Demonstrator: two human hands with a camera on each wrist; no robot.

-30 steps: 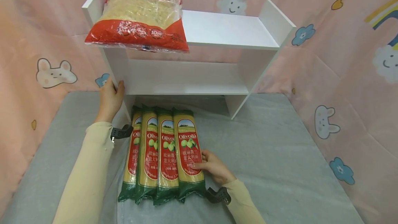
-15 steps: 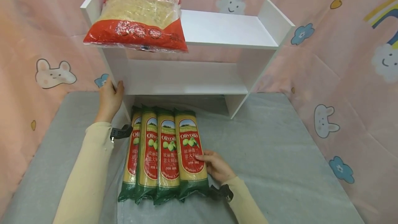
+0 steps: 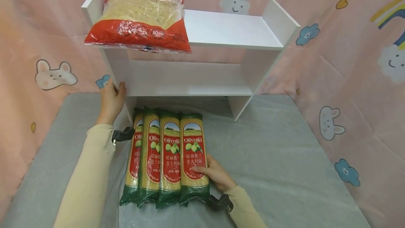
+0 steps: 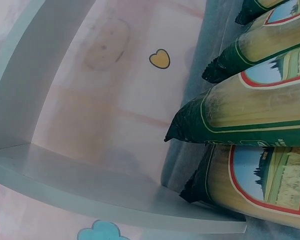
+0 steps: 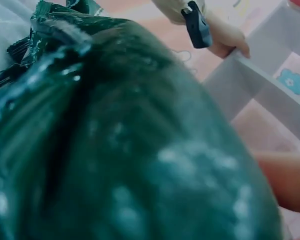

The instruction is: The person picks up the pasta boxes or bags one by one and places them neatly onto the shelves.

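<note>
Several packs of spaghetti, with red labels and green ends, lie side by side on the grey cloth, their far ends reaching under the shelf. In the head view my right hand [image 3: 219, 174] holds the rightmost spaghetti pack [image 3: 193, 150] by its right edge, thumb on top and fingers mostly hidden. The pack's green end [image 5: 140, 125] fills much of the right wrist view. My left hand [image 3: 112, 102] grips the left side panel of the white shelf [image 3: 234, 27]. The left wrist view shows the far ends of the packs beside that panel, including the leftmost spaghetti pack [image 4: 220, 175].
A large red and clear bag of pasta [image 3: 139, 13] rests on the top shelf at the left, overhanging its front edge. Pink printed curtain [image 3: 341, 62] hangs behind and to the right. Grey cloth [image 3: 278, 157] extends right of the packs.
The far end of the rightmost pack has swung slightly right, so it lies straighter beside its neighbour. My right hand moved slightly with it. My left hand stays on the panel.
</note>
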